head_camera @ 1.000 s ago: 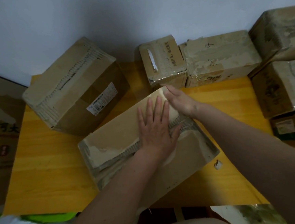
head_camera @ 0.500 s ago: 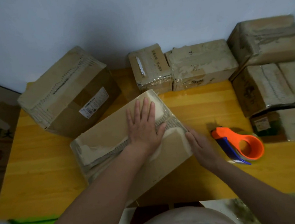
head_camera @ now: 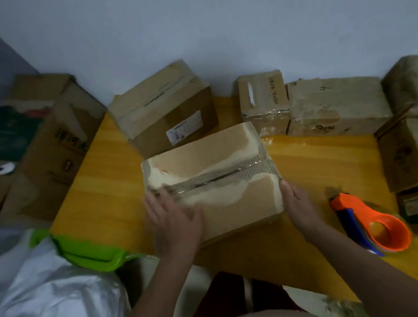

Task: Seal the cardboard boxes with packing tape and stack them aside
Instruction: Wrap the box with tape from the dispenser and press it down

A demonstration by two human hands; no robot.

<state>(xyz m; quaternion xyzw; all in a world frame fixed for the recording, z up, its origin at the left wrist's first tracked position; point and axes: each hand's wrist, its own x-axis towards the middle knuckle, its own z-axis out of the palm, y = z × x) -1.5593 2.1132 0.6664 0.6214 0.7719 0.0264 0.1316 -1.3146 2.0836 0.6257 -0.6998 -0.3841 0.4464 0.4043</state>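
So, both hands on the taped box (head_camera: 212, 180): left hand (head_camera: 174, 222) flat over the near-left corner, fingers spread, right hand (head_camera: 296, 202) pressed against the right side, fingers mostly straight, nothing clenched in either grip. Sitting mid yellow tabletop (head_camera: 104, 192), clear tape along the top seam. Orange tape dispenser (head_camera: 375, 224) just right of the right hand. More boxes (head_camera: 337, 106) lined along the wall behind.
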